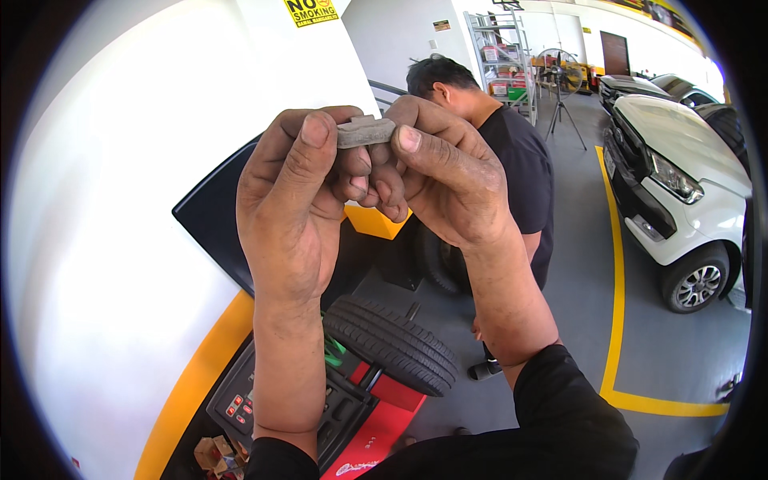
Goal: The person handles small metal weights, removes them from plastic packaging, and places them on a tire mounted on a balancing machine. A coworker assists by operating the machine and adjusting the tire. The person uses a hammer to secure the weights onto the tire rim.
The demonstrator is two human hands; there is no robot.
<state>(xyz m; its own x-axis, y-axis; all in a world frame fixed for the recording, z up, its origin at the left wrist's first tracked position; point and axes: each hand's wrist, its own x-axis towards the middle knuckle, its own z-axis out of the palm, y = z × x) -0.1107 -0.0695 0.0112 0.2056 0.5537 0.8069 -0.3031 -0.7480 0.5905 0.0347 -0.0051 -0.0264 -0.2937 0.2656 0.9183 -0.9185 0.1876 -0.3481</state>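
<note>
At the lower left, one cardboard box (pixel 206 454) sits on a red wheel balancer (pixel 382 426), beside its button panel (pixel 238 406). Above, the left hand (pixel 290 180) pinches the near end of one grey piece, apparently a clip-on wheel weight (pixel 366 134), held up between both hands. It is in hand but attached to nothing, so fixing it seems left to do. Below are two tyres, a tilted one (pixel 392 342) at the balancer and another (pixel 438 260) partly hidden. Rightward, the right hand (pixel 454 178) grips the weight's other end; then come one co-worker (pixel 524 172), head bent, and one white pickup (pixel 680 180).
</note>
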